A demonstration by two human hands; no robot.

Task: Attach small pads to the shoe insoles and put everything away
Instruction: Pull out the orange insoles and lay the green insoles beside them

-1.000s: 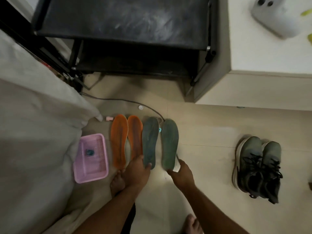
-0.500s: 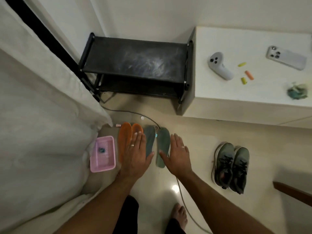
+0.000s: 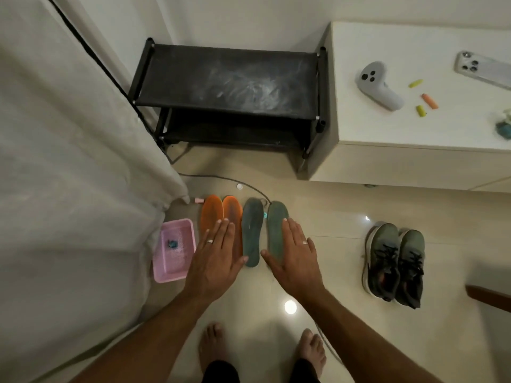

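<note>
Pale floor tiles (image 3: 318,222) carried two orange insoles (image 3: 214,214) and two green insoles (image 3: 253,230) in a row. Both the left hand (image 3: 218,258) and right hand (image 3: 296,258) were held flat, fingers straight, holding nothing. A pad (image 3: 172,243) was best fetched from the pink basket (image 3: 182,272) first and pressed firmly down.

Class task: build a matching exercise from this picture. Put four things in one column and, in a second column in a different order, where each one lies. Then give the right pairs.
Things
1. basket
2. orange insoles
3. sneakers
4. controller

Places
A. on the white cabinet top
B. on the floor, right of the green insoles
C. on the floor beside the white sheet
D. on the floor between the basket and the green insoles

Pairs: 1-C, 2-D, 3-B, 4-A
</note>
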